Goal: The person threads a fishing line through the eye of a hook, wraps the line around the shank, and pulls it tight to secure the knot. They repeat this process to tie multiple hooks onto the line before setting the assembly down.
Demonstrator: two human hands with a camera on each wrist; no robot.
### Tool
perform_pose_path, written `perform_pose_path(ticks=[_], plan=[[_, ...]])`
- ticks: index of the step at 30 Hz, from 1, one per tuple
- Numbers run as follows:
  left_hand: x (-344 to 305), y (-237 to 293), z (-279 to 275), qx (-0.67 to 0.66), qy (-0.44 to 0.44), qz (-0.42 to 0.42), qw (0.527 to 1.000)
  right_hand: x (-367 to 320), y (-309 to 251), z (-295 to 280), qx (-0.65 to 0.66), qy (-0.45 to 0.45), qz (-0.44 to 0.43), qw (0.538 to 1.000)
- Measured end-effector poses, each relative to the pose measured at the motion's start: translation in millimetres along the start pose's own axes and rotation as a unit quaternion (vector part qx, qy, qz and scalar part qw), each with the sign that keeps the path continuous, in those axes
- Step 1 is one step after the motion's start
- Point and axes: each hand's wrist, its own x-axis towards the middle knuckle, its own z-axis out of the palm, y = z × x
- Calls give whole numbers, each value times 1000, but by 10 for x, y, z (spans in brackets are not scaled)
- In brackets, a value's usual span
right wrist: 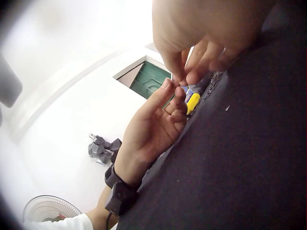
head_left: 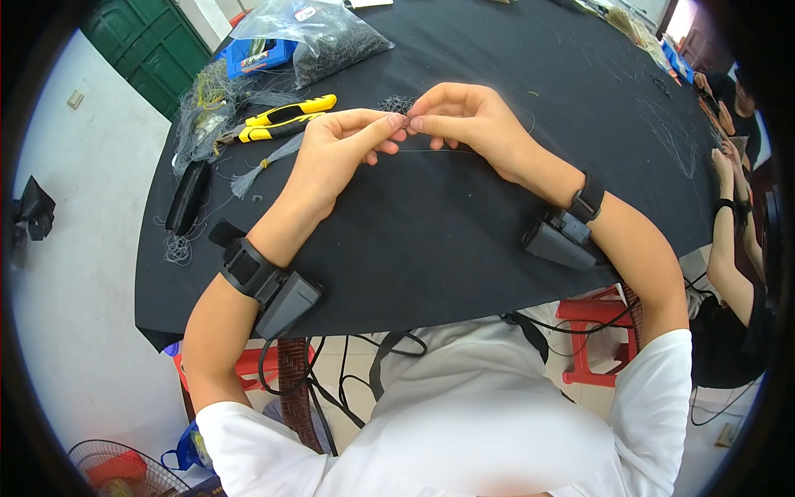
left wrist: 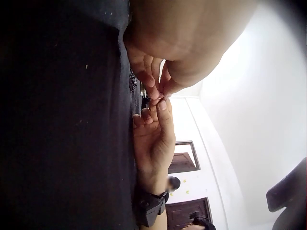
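Note:
Both hands meet over the black cloth, fingertips together. The left hand (head_left: 344, 142) pinches a thin line between thumb and index finger; the right hand (head_left: 472, 124) pinches at the same spot, its other fingers bent loosely. A strand of the thin line (head_left: 426, 151) runs below the fingers in the head view. What lies between the fingertips is too small to tell. Just behind the hands is a small heap of dark, curly pieces (head_left: 397, 104). In the left wrist view the left hand (left wrist: 177, 43) is at the top, and in the right wrist view the right hand (right wrist: 206, 38).
Yellow-and-black pliers (head_left: 286, 118) lie left of the hands, near a bundled tassel of line (head_left: 263, 165), a black pouch (head_left: 189, 197) and tangled line (head_left: 207, 112). Behind stand a bag of dark pieces (head_left: 335, 48) and a blue box (head_left: 258, 58). Other people sit at the right.

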Motion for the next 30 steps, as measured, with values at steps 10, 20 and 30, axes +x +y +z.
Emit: perform_pose_path(ticks=[10, 20, 30], plan=[[-5, 32, -4, 61, -11, 12, 998, 1, 6, -3, -8, -10, 8, 1000], [3, 38, -1, 52, -4, 19, 998, 19, 18, -7, 9, -9, -3, 1000], [-15, 32, 2, 52, 16, 7, 998, 22, 23, 4, -1, 8, 10, 1000]])
